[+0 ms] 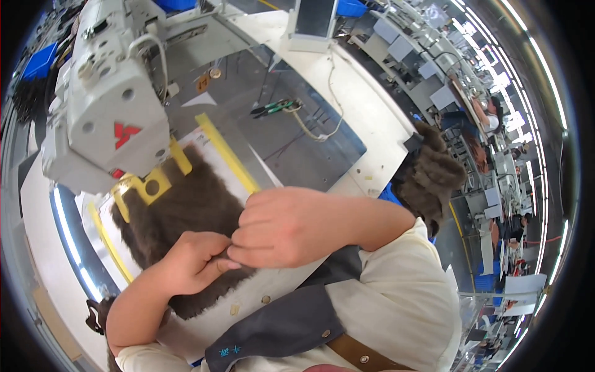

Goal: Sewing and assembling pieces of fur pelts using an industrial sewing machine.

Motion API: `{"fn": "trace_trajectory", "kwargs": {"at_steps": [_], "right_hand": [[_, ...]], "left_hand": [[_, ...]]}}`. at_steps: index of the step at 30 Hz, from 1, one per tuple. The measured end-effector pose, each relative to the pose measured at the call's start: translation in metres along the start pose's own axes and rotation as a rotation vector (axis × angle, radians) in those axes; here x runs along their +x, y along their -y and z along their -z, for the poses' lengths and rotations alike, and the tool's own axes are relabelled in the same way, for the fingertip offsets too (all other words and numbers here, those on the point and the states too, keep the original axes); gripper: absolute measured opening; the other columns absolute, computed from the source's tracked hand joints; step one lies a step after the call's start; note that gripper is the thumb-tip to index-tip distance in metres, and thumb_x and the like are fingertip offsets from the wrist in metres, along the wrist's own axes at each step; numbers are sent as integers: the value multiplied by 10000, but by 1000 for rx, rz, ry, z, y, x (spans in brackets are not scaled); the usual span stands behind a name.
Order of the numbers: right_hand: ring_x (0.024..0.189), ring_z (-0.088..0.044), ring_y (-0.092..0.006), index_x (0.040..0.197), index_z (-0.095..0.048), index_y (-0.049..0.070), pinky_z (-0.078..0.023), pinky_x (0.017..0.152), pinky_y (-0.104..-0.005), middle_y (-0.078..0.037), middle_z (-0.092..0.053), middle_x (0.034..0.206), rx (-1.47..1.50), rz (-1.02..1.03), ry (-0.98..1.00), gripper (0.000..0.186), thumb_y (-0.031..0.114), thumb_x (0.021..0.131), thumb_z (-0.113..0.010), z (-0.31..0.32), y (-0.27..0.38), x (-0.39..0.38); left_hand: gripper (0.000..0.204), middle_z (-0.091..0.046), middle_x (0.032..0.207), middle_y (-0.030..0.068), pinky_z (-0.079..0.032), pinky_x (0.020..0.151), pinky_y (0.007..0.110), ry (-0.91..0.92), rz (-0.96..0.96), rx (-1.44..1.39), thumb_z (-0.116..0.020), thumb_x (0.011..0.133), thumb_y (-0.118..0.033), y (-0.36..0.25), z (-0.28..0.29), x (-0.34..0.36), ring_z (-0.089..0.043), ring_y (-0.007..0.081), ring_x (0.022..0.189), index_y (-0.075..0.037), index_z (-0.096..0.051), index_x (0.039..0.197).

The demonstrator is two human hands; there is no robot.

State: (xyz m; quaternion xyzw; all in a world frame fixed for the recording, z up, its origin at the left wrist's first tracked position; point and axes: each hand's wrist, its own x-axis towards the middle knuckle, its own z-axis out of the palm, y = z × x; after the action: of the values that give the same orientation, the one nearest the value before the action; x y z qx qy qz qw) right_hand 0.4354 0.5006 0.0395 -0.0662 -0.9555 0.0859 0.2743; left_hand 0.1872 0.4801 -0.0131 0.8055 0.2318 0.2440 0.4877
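Observation:
A dark brown fur piece lies on the white bed under the head of a large sewing machine. Part of it sits beneath a yellow clamp plate with a round hole. Close together over the fur's right edge are both of my hands. My left hand pinches with thumb and forefinger, and dark fur shows between them. Fingers curled in, my right hand meets the left fingertips. Its own fingertips are hidden, so what they grip cannot be made out. Yellow strips flank the fur.
Green-handled snips lie on the dark plate beyond the hands, beside a pale cord. More brown fur is heaped to the right of the table. A screen stands at the back. Other people work at benches far right.

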Motion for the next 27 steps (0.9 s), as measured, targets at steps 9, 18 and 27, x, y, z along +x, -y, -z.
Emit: {"fn": "trace_trajectory", "kwargs": {"at_steps": [9,18,27], "right_hand": [[721,-577,-220,790,-600,64,-481,679,-352,-33,-533,748,31,42,-74,149,135,889,-685,-13,7,-6],[763,-599,-230,888,-647,62,-491,692,-359,-45,-590,825,196,-8,53,96,141,919,-692,2,10,-3],[866,-657,-232,999,-691,41,-537,741,-354,-54,-653,930,213,-28,48,129,88,880,-707,-7,8,-6]], "left_hand": [[168,-673,805,138,-522,637,370,115,47,-54,-750,935,-180,-9,2,5,-652,353,711,-21,-697,929],[173,-671,852,185,-525,706,421,162,76,-57,-725,945,-175,-5,2,3,-647,405,791,-11,-683,979],[183,-622,800,194,-490,669,433,161,67,-130,-717,949,-175,-4,1,3,-608,408,744,-3,-654,951]]}}
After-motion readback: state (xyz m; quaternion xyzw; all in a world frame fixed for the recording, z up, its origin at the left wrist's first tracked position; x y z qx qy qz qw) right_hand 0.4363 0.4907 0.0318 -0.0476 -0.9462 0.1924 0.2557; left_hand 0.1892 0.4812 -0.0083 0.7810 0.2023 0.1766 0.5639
